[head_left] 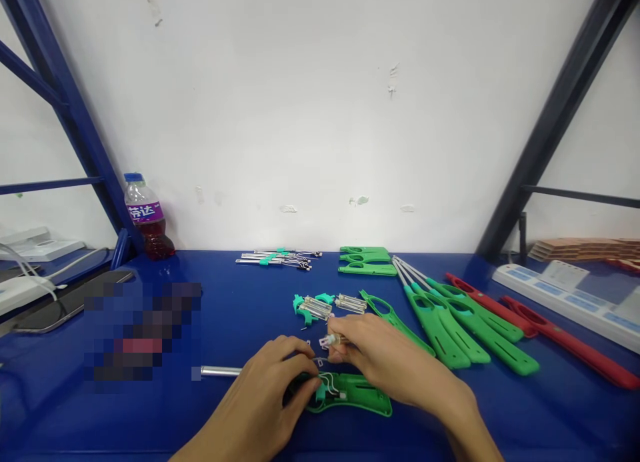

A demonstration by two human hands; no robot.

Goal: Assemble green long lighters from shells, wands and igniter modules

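Evidently, the open green lighter shell [367,390] lies hollow side up so its inside can be reached; thin white wires [329,382] and a teal trigger [321,393] show within it. The left hand [270,389] seems to steady its left end, palm down, fingers bent and thumb tucked under—whether the fingertips actually pinch anything is hidden. A metal tube [220,371] emerges beyond that hand's knuckles, its join with the shell covered.

Just above the shell, the right hand [373,349] grips a small clear fuel tank [334,341] between thumb and fingers, wrist angled inward from the lower right, the tank's end pointing left, perhaps to keep it visible.

Farther on, more clear tanks [316,307] and loose teal triggers [304,313] sit together, probably for easy reach. Green long-necked lighters [453,329] fan out to the right beside red ones [570,335]. Against the wall [320,115], wired metal rods [273,259] and green half-shells [367,269] form separate groups—apparently sorted by part—with a soda bottle [149,215] at far left.
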